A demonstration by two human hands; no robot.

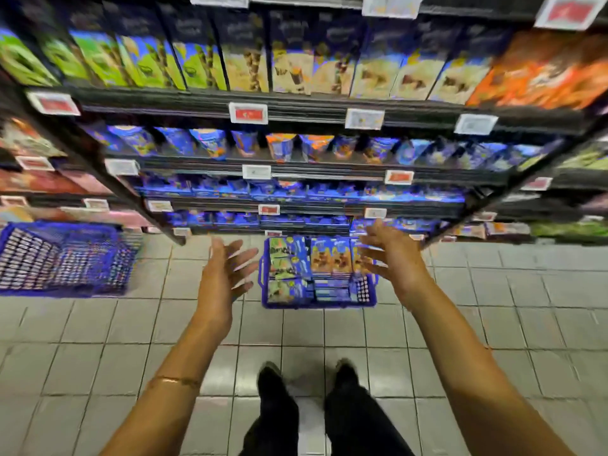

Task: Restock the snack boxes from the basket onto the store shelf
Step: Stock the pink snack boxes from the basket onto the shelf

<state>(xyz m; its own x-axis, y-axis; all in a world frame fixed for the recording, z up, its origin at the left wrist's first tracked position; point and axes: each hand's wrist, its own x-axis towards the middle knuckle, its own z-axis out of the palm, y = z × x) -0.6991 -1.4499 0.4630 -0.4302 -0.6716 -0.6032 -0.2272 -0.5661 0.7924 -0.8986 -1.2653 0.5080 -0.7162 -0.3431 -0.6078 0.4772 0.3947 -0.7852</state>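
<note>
Your left hand (223, 278) and right hand (394, 255) reach forward with fingers spread, holding nothing. Between them, on the floor, the blue basket (316, 304) holds the snack boxes (329, 258). Farther stands the store shelf (296, 100).

Both hands empty, fingers (240, 260) straight and spread: left hand (223, 274) just left of the blue basket (319, 304), right hand (391, 255) over its right edge, the basket on the tiled floor (493, 291) before the stocked shelf (296, 103), full of snack boxes (325, 258), second blue basket (65, 258) well apart, left.
</note>
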